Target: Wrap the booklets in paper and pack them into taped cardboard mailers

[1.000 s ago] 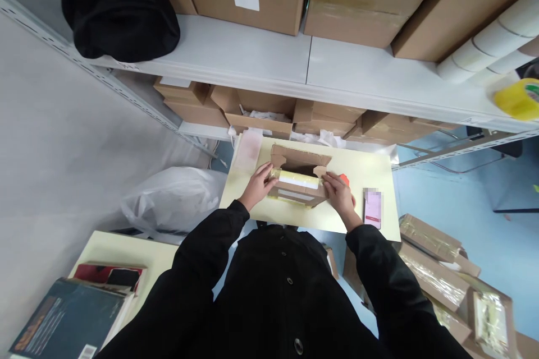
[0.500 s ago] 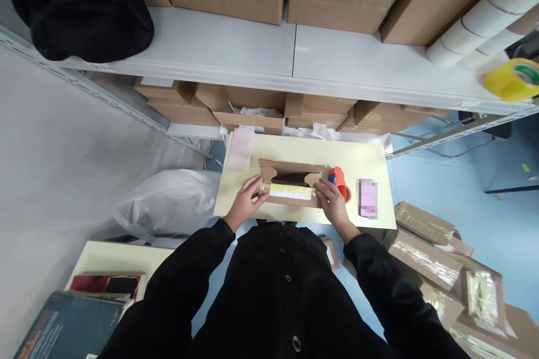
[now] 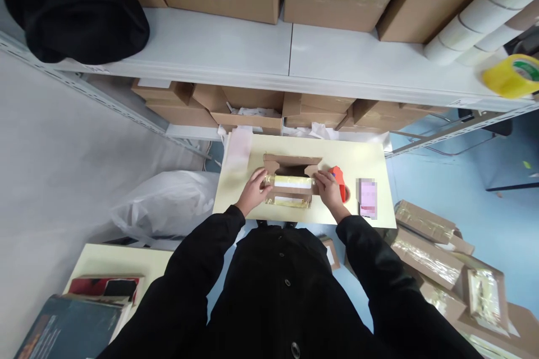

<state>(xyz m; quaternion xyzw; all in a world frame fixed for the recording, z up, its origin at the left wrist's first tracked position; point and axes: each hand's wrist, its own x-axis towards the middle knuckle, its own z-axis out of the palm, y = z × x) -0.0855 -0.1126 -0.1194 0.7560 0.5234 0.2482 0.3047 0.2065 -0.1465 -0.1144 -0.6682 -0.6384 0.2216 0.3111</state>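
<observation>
A small cardboard box [image 3: 292, 191] stands on the pale yellow table [image 3: 349, 152] with its top flap raised at the back, showing a dark inside. Yellowish clear tape and white strips run along its near side. My left hand [image 3: 254, 190] grips the box's left end, fingers above and thumb on the near side. At the right end my right hand [image 3: 328, 186] pinches the edge by the small side flap. Just beyond my right hand lies an orange-red tape dispenser [image 3: 338, 180], partly hidden by that hand.
A phone [image 3: 368, 198] lies on the table's right. Behind the table stands a grey shelf [image 3: 219, 39] with cartons, white rolls [image 3: 471, 19] and a yellow tape roll [image 3: 511, 76]. Taped boxes [image 3: 427, 258] are piled right; a plastic bag [image 3: 164, 202] and books [image 3: 71, 320] are left.
The box was tilted and drawn nearer my body half a second ago; now it is a little farther back, its lower near tape strip showing again. Both hands kept hold. The view shifted slightly.
</observation>
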